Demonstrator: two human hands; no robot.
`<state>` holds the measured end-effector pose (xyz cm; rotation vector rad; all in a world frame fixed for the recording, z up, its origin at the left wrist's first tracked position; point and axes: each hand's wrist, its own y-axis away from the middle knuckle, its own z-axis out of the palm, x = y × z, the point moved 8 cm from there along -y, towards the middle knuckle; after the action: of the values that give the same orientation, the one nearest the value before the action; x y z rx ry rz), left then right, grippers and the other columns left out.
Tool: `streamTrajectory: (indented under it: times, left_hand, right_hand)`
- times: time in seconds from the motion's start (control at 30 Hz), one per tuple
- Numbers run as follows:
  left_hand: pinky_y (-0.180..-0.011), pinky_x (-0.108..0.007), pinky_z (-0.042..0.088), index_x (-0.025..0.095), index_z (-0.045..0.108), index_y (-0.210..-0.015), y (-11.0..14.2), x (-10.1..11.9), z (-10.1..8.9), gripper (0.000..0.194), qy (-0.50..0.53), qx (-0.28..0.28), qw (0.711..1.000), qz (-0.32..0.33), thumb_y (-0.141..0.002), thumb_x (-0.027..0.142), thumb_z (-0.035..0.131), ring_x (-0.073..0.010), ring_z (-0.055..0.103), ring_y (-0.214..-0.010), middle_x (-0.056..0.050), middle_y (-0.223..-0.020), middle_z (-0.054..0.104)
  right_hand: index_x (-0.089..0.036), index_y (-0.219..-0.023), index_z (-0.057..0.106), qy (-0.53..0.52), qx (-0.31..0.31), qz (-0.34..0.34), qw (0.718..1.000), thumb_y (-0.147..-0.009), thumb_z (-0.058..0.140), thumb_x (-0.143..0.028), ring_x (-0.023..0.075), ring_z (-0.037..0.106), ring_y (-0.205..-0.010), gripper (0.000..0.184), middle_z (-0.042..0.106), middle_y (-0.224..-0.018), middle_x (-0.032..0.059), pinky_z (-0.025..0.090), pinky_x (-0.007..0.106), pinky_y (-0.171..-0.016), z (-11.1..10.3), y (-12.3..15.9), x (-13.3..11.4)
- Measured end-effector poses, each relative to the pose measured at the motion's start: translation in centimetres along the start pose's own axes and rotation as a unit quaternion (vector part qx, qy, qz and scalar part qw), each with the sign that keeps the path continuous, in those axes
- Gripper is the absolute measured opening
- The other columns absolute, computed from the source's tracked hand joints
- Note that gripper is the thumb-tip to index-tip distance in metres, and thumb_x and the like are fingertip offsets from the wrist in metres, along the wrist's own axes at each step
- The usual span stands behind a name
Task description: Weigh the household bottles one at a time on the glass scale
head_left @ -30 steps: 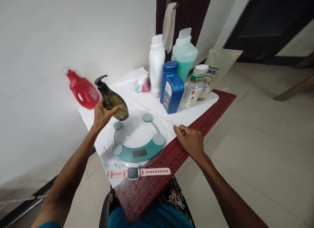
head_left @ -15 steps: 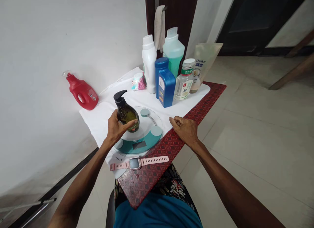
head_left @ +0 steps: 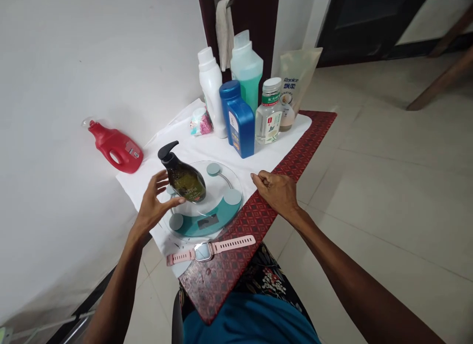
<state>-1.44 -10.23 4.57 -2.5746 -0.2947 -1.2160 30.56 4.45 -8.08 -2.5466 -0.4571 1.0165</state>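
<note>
A dark green pump bottle with a black pump head stands on the round glass scale. Close by its left side is my left hand, fingers spread and thumb apart, no longer wrapped round the bottle. My right hand rests in a loose fist at the table's right edge, its fingers curled; whether anything is inside cannot be made out. A pink-strapped smartwatch lies flat in front of the scale, near the table's front corner.
Behind the scale stand a blue bottle, a white bottle, a jug of green liquid, a clear bottle and a Rejoice tube. A small colourful packet sits beside them. The red bottle leans left by the wall.
My left hand has let go of the pump bottle and drawn back to the left with fingers opened. The bottle stays on the scale. The view has shifted slightly.
</note>
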Motion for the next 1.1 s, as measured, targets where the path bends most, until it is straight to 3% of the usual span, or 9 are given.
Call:
streamTrajectory:
  times: [0.1, 0.2, 0.3, 0.47, 0.57, 0.67, 0.8, 0.97, 1.1]
  left_hand:
    - [-0.105, -0.053, 0.06, 0.022, 0.066, -0.12, -0.7, 0.6, 2.8, 0.071, 0.01, -0.061, 0.998, -0.017, -0.066, 0.055, 0.098, -0.0342, 0.075, -0.116, -0.013, -0.126, 0.078]
    - [-0.094, -0.05, 0.064, 0.021, 0.07, -0.107, -1.7, 0.6, 3.8, 0.062, 0.032, -0.031, 0.998, -0.039, -0.063, 0.053, 0.1, -0.0328, 0.078, -0.101, -0.011, -0.109, 0.082]
    - [-0.087, -0.045, 0.064, 0.018, 0.074, -0.104, -4.2, 1.2, 3.6, 0.061, 0.066, 0.026, 0.997, -0.025, -0.06, 0.051, 0.101, -0.0314, 0.078, -0.097, -0.011, -0.106, 0.082]
    - [-0.087, -0.038, 0.06, 0.014, 0.076, -0.106, -12.9, 3.3, 4.0, 0.06, 0.096, 0.136, 0.984, 0.068, -0.065, 0.052, 0.097, -0.0281, 0.076, -0.098, -0.012, -0.109, 0.081]
    - [-0.087, -0.037, 0.059, 0.015, 0.073, -0.108, -18.4, 3.0, 6.4, 0.06, 0.078, 0.152, 0.984, 0.058, -0.064, 0.049, 0.096, -0.0274, 0.075, -0.099, -0.012, -0.111, 0.081]
    - [-0.09, -0.037, 0.059, 0.017, 0.071, -0.108, -21.8, 2.2, 9.0, 0.053, 0.022, 0.147, 0.989, 0.022, -0.068, 0.042, 0.094, -0.0275, 0.076, -0.102, -0.012, -0.112, 0.081]
    - [-0.093, -0.04, 0.058, 0.017, 0.069, -0.11, -23.8, 1.3, 11.4, 0.05, -0.005, 0.139, 0.99, -0.003, -0.07, 0.034, 0.094, -0.0313, 0.076, -0.108, -0.015, -0.117, 0.08]
    - [-0.1, -0.044, 0.057, 0.016, 0.068, -0.119, -24.5, 0.4, 12.8, 0.053, -0.021, 0.142, 0.989, -0.036, -0.076, 0.034, 0.094, -0.0339, 0.075, -0.115, -0.017, -0.122, 0.079]
    - [-0.102, -0.042, 0.058, 0.016, 0.061, -0.141, -24.4, -0.5, 13.1, 0.085, -0.002, 0.112, 0.993, -0.029, -0.071, 0.042, 0.101, -0.0328, 0.073, -0.121, -0.019, -0.135, 0.074]
  right_hand:
    - [-0.022, -0.06, 0.056, -0.018, 0.002, 0.002, 1.0, -0.105, 0.048, -0.053, 0.0146, 0.046, -0.054, 0.055, 0.054, -0.053, 0.0025, 0.026, 0.031, -0.063, -0.2, 0.0, -0.1]
    - [-0.023, -0.059, 0.054, -0.036, 0.009, 0.003, 0.999, -0.104, 0.049, -0.05, 0.014, 0.046, -0.052, 0.052, 0.052, -0.052, 0.0014, 0.026, 0.03, -0.061, -0.6, -0.1, -0.3]
    - [-0.023, -0.058, 0.051, -0.053, 0.018, -0.001, 0.998, -0.103, 0.051, -0.047, 0.0135, 0.044, -0.05, 0.05, 0.05, -0.05, 0.0003, 0.025, 0.03, -0.059, -0.9, -0.2, -0.4]
    - [-0.024, -0.058, 0.047, -0.081, 0.026, -0.002, 0.996, -0.102, 0.052, -0.045, 0.0132, 0.044, -0.049, 0.049, 0.049, -0.049, -0.0003, 0.026, 0.029, -0.058, -1.2, -0.2, -0.4]
    - [-0.024, -0.058, 0.046, -0.09, 0.028, -0.003, 0.995, -0.103, 0.051, -0.045, 0.0127, 0.042, -0.047, 0.05, 0.049, -0.048, -0.0007, 0.026, 0.03, -0.057, -1.4, -0.2, -0.3]
    - [-0.023, -0.059, 0.047, -0.096, 0.035, -0.008, 0.995, -0.104, 0.051, -0.044, 0.0116, 0.042, -0.045, 0.051, 0.05, -0.048, -0.0013, 0.027, 0.029, -0.056, -1.6, -0.2, -0.3]
    - [-0.023, -0.058, 0.049, -0.081, 0.058, -0.028, 0.995, -0.107, 0.051, -0.043, 0.0104, 0.041, -0.043, 0.053, 0.05, -0.047, -0.0021, 0.027, 0.028, -0.054, -1.9, -0.1, -0.5]
    - [-0.022, -0.059, 0.054, -0.049, 0.084, -0.074, 0.993, -0.112, 0.049, -0.045, 0.0101, 0.043, -0.042, 0.058, 0.054, -0.048, -0.002, 0.03, 0.028, -0.054, -2.4, 0.3, -1.1]
    - [-0.022, -0.061, 0.057, -0.022, 0.082, -0.111, 0.99, -0.114, 0.047, -0.053, 0.0099, 0.044, -0.04, 0.063, 0.056, -0.049, -0.0017, 0.031, 0.028, -0.053, -2.5, 0.6, -1.3]
